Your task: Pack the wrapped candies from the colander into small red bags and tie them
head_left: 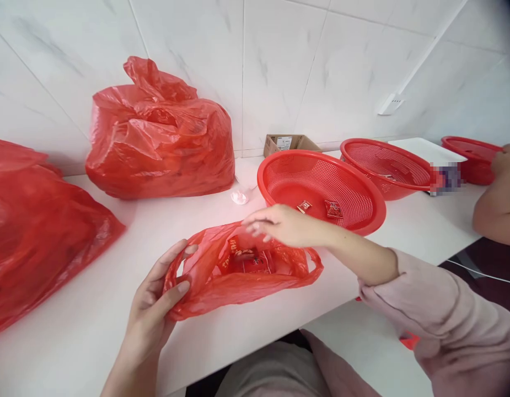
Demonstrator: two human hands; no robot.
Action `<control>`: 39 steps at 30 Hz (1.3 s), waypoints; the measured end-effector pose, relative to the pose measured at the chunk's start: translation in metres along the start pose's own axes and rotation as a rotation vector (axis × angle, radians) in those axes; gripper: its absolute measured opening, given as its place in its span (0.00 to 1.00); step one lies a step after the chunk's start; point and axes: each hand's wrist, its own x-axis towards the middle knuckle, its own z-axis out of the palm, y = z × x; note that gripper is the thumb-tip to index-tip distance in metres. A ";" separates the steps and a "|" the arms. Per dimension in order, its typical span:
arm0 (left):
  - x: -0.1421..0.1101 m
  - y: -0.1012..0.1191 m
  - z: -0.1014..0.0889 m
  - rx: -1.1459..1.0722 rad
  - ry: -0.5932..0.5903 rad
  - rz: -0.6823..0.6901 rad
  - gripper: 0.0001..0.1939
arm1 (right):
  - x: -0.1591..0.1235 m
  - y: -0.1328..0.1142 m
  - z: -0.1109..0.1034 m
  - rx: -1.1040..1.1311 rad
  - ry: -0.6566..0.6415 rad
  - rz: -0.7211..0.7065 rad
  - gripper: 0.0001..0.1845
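A red plastic bag [238, 292] lies on the white table with its mouth spread toward me. Inside it are several small red packets [255, 263], partly hidden by the bag's folds. My left hand [155, 298] grips the bag by its left handle, thumb in front and fingers behind. Over the bag's far edge hovers my right hand [279, 225], palm down, fingers apart and slightly blurred, with nothing visible in it. Just beyond that hand stands a red perforated basket [321, 160] holding two small packets [333, 209].
Two large filled red bags, one by the wall [164, 149] and one at the left edge [35, 237], flank the workspace. A second red basket [387, 160], a cardboard box [284, 143] and a crumpled pale wrapper [239, 197] stand farther back. Another person's arm [497, 204] reaches a basket at right.
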 end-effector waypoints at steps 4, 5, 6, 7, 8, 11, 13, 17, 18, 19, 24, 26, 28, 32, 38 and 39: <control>-0.002 0.001 0.000 -0.004 -0.008 0.012 0.24 | 0.008 0.013 -0.045 0.041 0.207 0.067 0.15; -0.002 0.001 0.000 -0.002 -0.011 0.013 0.24 | 0.009 0.020 -0.059 -0.061 0.242 0.095 0.15; -0.002 0.001 0.000 -0.001 -0.013 0.010 0.24 | 0.009 0.029 -0.071 -0.193 0.248 0.143 0.15; -0.003 0.002 0.000 -0.002 -0.013 0.003 0.24 | 0.009 0.040 -0.082 -0.340 0.227 0.199 0.16; -0.003 0.002 0.000 -0.004 -0.010 -0.006 0.24 | 0.008 0.052 -0.091 -0.474 0.177 0.251 0.18; -0.003 0.003 -0.001 -0.001 -0.004 -0.024 0.24 | 0.004 0.088 -0.102 -0.601 0.035 0.340 0.24; -0.002 0.002 -0.001 0.010 -0.007 -0.022 0.24 | 0.002 0.105 -0.103 -0.585 0.004 0.358 0.22; -0.002 0.002 0.000 0.028 -0.008 -0.030 0.25 | 0.005 0.116 -0.104 -0.539 0.029 0.358 0.12; -0.002 0.002 0.000 0.030 -0.005 -0.031 0.25 | 0.006 0.114 -0.106 -0.507 0.038 0.346 0.12; -0.002 0.002 0.000 0.031 -0.002 -0.031 0.25 | 0.006 0.110 -0.108 -0.476 0.047 0.329 0.13; -0.001 0.002 0.000 0.018 -0.001 -0.035 0.25 | -0.006 0.074 -0.112 0.044 0.032 0.100 0.21; -0.001 0.001 -0.001 0.021 -0.002 -0.037 0.25 | -0.012 0.057 -0.106 0.247 -0.024 0.016 0.21; 0.000 0.000 -0.002 0.028 -0.004 -0.031 0.25 | -0.017 0.041 -0.094 0.304 -0.079 -0.023 0.22; 0.000 -0.001 -0.002 0.039 -0.014 -0.016 0.24 | -0.017 0.011 -0.057 0.281 -0.192 -0.021 0.22; 0.000 -0.001 -0.002 0.031 -0.023 -0.002 0.24 | -0.008 -0.005 -0.039 0.113 0.010 -0.005 0.19; -0.001 0.000 -0.002 0.024 -0.021 -0.004 0.24 | -0.007 0.000 -0.047 0.054 0.085 -0.019 0.18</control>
